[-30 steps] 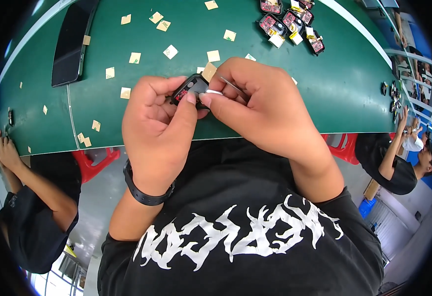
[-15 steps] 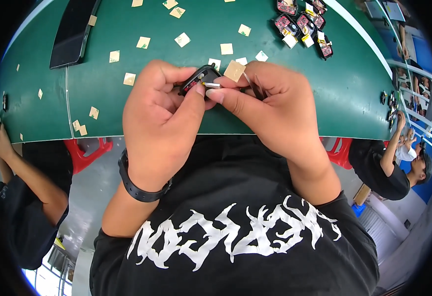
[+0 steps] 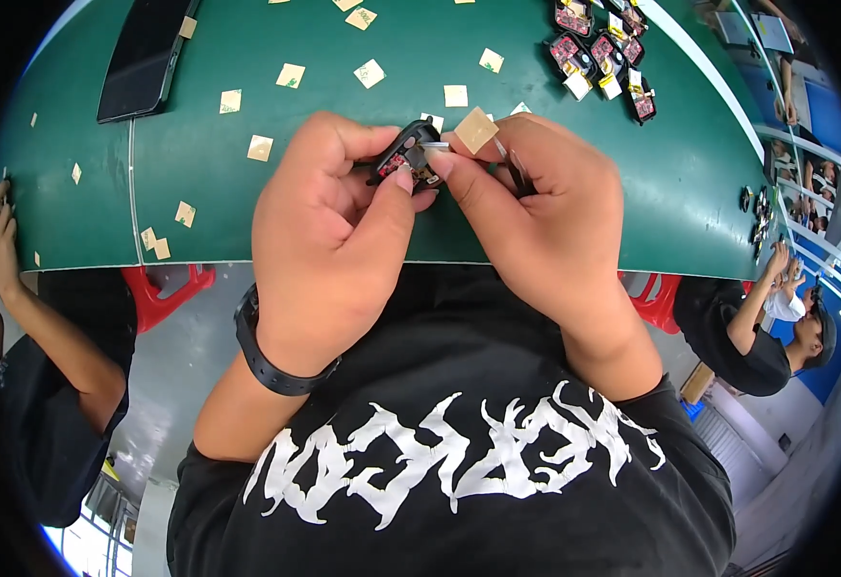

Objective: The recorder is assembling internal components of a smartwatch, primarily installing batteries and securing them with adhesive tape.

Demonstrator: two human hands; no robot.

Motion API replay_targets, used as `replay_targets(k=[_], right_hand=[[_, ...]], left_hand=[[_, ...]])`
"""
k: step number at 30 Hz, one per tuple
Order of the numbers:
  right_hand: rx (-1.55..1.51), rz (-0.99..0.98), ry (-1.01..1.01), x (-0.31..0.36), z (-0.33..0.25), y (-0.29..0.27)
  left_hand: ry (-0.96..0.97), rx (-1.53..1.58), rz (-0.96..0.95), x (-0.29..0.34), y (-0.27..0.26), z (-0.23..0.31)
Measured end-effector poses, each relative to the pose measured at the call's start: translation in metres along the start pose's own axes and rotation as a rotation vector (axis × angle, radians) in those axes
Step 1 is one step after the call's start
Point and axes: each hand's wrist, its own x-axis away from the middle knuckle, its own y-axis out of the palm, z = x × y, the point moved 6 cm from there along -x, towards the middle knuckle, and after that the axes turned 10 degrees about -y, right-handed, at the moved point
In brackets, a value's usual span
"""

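My left hand (image 3: 329, 236) is closed around a small black plastic housing (image 3: 417, 135), held tilted with its open side up. Inside it shows a red circuit board (image 3: 394, 167). My right hand (image 3: 560, 207) keeps a pair of tweezers (image 3: 515, 171) tucked in its fingers. Its thumb and fingertip also pinch a small flat silvery part (image 3: 435, 146) at the housing's right edge. A tan adhesive square (image 3: 476, 130) sits by the right index finger, near the tweezers; what holds it there is hidden.
Loose adhesive squares (image 3: 370, 73) are scattered over the green table (image 3: 344, 96). Several similar housings (image 3: 574, 58) with boards cluster at the far right. A black flat device (image 3: 142, 62) lies far left. People work on both sides, one person's hand (image 3: 0, 236) at the left edge.
The housing has turned, showing more of its inside. The silvery part has moved up and right to the housing's edge, and both hands have shifted slightly right. The left neighbour's hand has moved.
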Motion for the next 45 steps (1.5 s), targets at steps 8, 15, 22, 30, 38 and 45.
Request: replay_targets(k=[8,15,22,30,38,45], right_hand=[[-0.131,-0.021,0.047,0.002,0.001,0.009],[-0.648,-0.017,0.429,0.006,0.013,0.02],[-0.629,-0.051,0.514,0.001,0.029,0.02],[-0.605,-0.179,0.517,-0.005,0.033,0.024],[-0.882,-0.152,0.67,0.003,0.018,0.03],[-0.899,-0.291,0.571,0.019,0.002,0.03]], left_hand=[[0.025,0.006,-0.045,0.001,0.0,0.001],[0.021,-0.088,-0.038,0.002,-0.003,0.0],[-0.004,0.111,-0.091,0.001,-0.012,-0.003],[-0.02,0.149,-0.148,0.002,-0.015,0.001],[-0.014,0.012,-0.062,0.01,-0.005,0.003],[-0.178,-0.098,-0.051,0.03,-0.017,0.009]])
